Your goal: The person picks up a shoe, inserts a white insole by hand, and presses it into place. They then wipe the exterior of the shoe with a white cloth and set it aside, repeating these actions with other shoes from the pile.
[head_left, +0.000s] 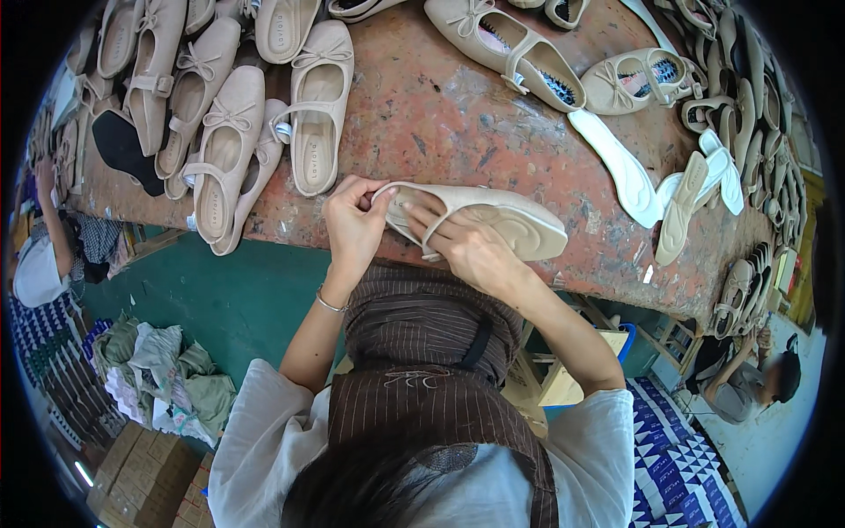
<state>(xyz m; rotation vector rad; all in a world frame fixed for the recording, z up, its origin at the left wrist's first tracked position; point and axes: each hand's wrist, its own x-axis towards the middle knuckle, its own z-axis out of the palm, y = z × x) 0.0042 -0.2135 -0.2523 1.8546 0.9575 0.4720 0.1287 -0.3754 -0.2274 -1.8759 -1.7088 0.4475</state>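
A beige strapped flat shoe (pixel 493 195) lies at the table's near edge, heel to the left and toe to the right. My left hand (pixel 354 220) is closed on the heel rim, thumb and fingers pinching it. My right hand (pixel 471 251) is closed around the near side by the strap, its fingers reaching into the opening and its thumb hidden. A printed insole shows at the heel inside. Toward the toe a beige contoured surface (pixel 528 231) faces up, shaped like a padded insole; how it joins the shoe I cannot tell.
Beige bow shoes (pixel 319 97) crowd the left side; more shoes (pixel 502 40) lie at the back. White insoles (pixel 616 167) and a beige insole (pixel 676 224) sit to the right, near stacked shoes (pixel 757 106). Other people (pixel 748 387) are at both sides. Cloth (pixel 180 370) is piled lower left.
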